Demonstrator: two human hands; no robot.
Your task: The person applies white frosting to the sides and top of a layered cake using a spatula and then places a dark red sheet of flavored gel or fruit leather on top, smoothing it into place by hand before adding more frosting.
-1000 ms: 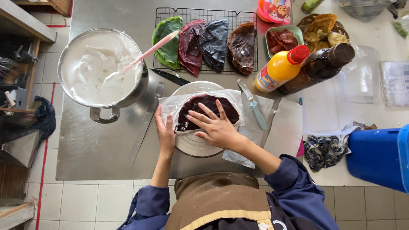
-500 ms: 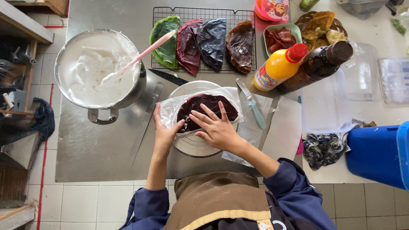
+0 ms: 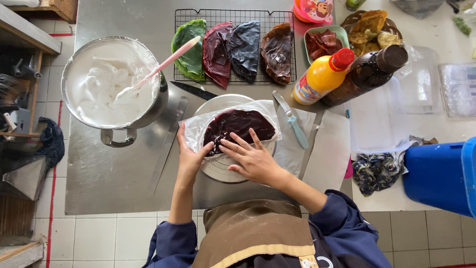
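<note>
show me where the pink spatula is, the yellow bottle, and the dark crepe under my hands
pink spatula (image 3: 166, 62), head view, middle of its handle.
yellow bottle (image 3: 320, 77), head view, its body.
dark crepe (image 3: 238, 124), head view, bare centre.

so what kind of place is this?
Likely a small bakery or kitchen prep area: a steel worktable, a mixing bowl of white cream and a cooling rack of coloured folded crepes.

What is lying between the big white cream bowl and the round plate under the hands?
In the head view, a black-handled knife lies between bowl and plate.
</note>
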